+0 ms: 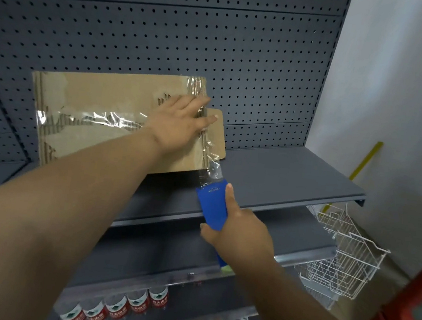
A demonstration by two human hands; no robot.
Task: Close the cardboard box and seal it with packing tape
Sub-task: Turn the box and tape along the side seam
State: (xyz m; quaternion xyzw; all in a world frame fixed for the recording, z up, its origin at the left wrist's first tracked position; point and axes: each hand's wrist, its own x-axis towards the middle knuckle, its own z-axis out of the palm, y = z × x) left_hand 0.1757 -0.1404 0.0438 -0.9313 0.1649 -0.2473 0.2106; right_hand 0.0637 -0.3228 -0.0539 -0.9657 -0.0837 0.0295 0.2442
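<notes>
The left hand (183,119) lies flat and open on the stiff, light box (109,119) (steadying it), while the right hand (238,231) grips the tape dispenser (212,207), stretching thin, clingy tape (212,172).

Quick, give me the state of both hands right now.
Left hand: open, palm flat on the taped brown cardboard box, gripping nothing.
Right hand: closed around the blue plastic tape dispenser, clear packing tape stretched to the box.
</notes>
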